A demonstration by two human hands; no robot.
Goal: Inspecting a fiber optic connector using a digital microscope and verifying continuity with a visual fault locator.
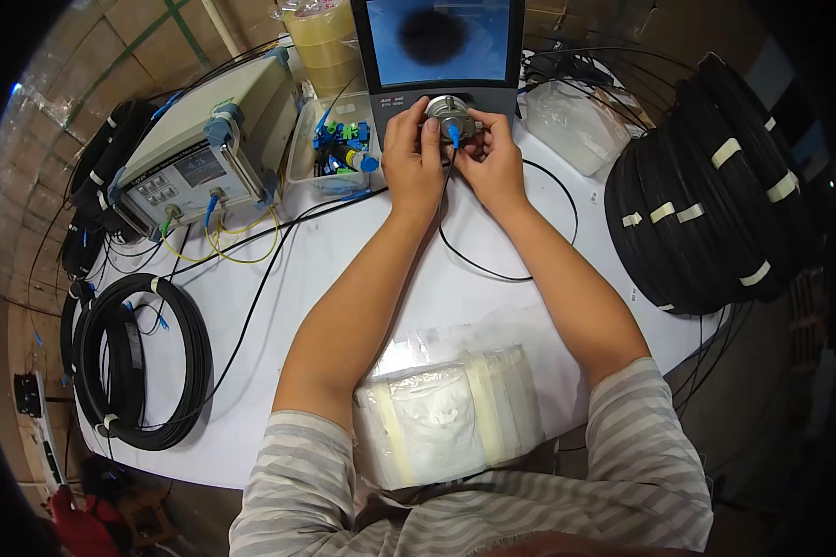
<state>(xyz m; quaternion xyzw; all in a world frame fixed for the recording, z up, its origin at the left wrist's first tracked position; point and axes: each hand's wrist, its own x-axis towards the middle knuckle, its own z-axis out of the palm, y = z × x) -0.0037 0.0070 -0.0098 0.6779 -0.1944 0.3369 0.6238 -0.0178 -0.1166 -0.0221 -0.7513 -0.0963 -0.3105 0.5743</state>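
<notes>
White packet — hands at connector

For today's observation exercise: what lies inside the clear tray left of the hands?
The clear tray holds blue connectors with some green and yellow parts, loosely piled. Its bottom is covered by them, so anything underneath cannot be seen.
</notes>
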